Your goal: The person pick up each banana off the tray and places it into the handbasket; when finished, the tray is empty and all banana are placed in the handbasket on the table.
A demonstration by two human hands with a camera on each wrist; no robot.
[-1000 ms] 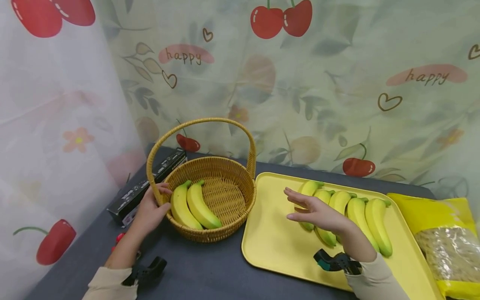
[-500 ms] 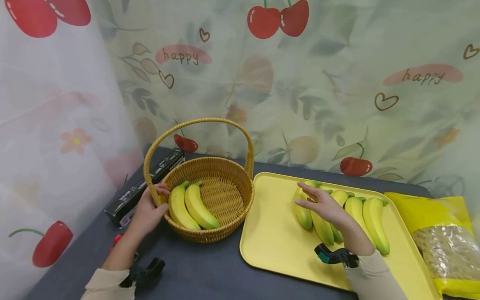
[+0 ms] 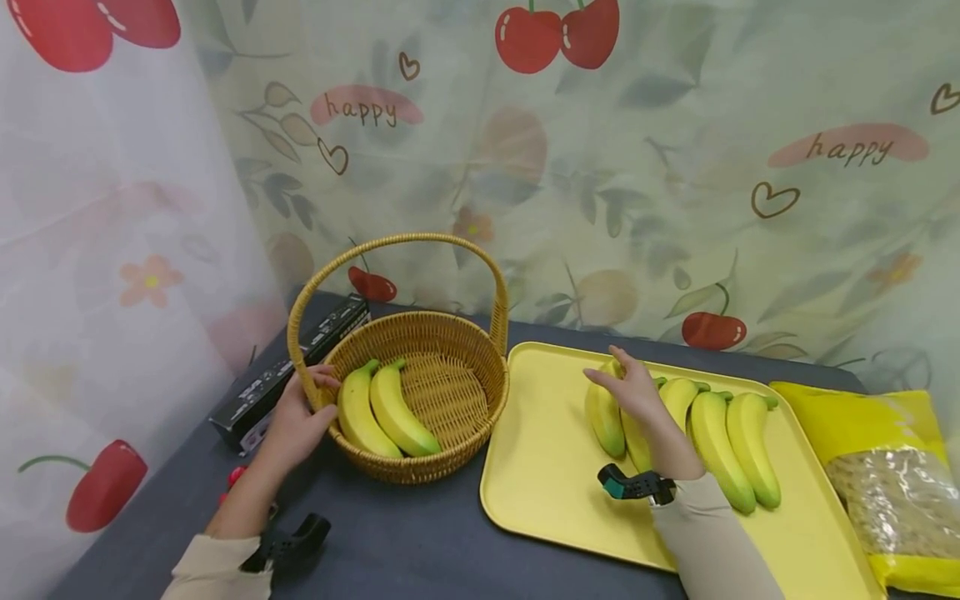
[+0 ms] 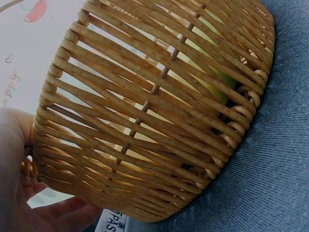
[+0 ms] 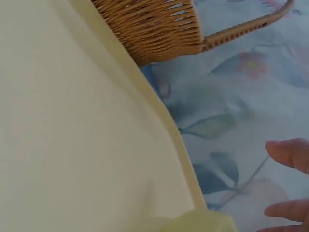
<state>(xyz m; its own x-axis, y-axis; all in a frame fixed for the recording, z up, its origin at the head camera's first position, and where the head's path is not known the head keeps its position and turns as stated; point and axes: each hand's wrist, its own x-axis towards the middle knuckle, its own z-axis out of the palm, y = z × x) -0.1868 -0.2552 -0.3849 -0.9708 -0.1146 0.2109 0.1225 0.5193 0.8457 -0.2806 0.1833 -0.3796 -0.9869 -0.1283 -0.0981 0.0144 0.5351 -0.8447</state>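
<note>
My left hand [image 3: 295, 429] grips the wicker basket [image 3: 408, 472] at its left rim, by the foot of the tall arched handle. Two yellow bananas [image 3: 360, 414] with green tips lie side by side inside. Through the weave in the left wrist view, a green-yellow banana [image 4: 205, 72] shows. Over the yellow tray [image 3: 543, 475] my right hand [image 3: 647, 404] hovers, thumb and fingers spread above the leftmost banana [image 3: 604, 425]. Several more bananas [image 3: 752, 450] lie in a row to its right, partly hidden by the hand. The right wrist view catches fingertips [image 5: 289, 154] with nothing between them.
Behind the basket's left side lies a long black box [image 3: 255, 408]. A yellow bag [image 3: 892, 492] with a see-through window stands against the tray's right edge. A patterned curtain [image 3: 600, 208] hangs behind the dark table [image 3: 427, 542]. Something small and red [image 3: 236, 477] sits near my left forearm.
My right hand has shifted over the leftmost banana and turned, its fingers now pointing further toward the back. My left hand keeps its grip on the basket.
</note>
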